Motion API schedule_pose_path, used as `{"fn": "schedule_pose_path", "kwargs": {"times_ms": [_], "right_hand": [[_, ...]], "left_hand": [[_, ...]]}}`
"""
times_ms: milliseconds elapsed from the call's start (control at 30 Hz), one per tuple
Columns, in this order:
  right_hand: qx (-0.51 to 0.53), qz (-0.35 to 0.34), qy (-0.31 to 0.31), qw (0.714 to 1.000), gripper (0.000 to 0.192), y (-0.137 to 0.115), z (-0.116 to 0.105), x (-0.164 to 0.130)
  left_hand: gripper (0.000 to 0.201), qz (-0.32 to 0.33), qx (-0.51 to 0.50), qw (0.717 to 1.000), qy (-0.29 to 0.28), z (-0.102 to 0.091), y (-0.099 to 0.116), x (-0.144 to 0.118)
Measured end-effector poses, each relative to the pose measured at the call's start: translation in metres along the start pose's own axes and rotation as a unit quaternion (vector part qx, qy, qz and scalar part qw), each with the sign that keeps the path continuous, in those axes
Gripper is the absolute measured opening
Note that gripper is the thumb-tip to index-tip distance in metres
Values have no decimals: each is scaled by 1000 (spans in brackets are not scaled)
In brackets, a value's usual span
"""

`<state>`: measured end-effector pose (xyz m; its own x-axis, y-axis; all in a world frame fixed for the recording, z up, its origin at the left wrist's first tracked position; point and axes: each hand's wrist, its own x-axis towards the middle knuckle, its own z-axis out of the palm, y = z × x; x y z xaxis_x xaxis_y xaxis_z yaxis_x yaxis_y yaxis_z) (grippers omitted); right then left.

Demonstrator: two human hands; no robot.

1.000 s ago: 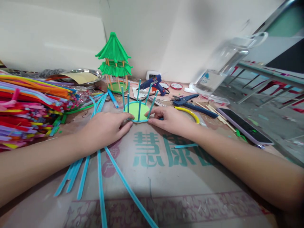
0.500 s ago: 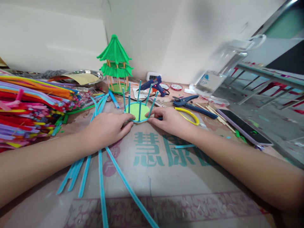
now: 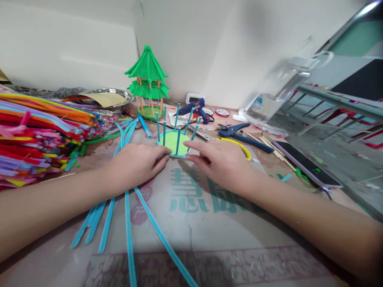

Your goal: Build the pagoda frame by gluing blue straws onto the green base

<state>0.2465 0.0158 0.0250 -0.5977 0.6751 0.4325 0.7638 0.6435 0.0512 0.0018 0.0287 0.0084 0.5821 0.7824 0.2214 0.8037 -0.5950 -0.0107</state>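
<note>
I see the right hand [image 3: 223, 161] has lifted off the green base [image 3: 172, 140] w/ blue posts at the surface's [image 3: 209, 223] middle, fingers now open and hovering, while the left hand [image 3: 136, 163] still pinches its near-left edge, so the base seems to hold by itself.

Both forearms reach far, converging at centre. Left hand [image 3: 136, 164] palm down, fingers fwd. Right hand [image 3: 220, 161] palm down, fingers spread, index extended.
</note>
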Motion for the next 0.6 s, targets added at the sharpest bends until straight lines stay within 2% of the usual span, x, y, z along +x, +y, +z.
{"fn": "schedule_pose_path", "kwargs": {"times_ms": [133, 233, 333, 467, 533, 600], "right_hand": [[-31, 22, -47, 998, 41, -1, 19, 7], [8, 23, -50, 998, 32, 3, 25, 8], [68, 9, -58, 996, 21, 6, 22, 6], [133, -99, -35, 986, 20, 6, -4, 0], [172, -151, -21, 973, 20, 2, -26, -3], [218, -163, -43, 961, 21, -2, -53, -6]], "left_hand": [[40, 0, 5, 1000, -3, 0, 0, 0], [40, -2, 5, 1000, 1, 1, 0, 0], [41, -5, 5, 1000, 3, 2, 0, 0], [41, 3, 2, 1000, 6, 2, -1, -1], [41, 5, 1, 1000, 5, 2, -1, -1], [40, 5, 1, 1000, 1, 1, -2, 0]]}}
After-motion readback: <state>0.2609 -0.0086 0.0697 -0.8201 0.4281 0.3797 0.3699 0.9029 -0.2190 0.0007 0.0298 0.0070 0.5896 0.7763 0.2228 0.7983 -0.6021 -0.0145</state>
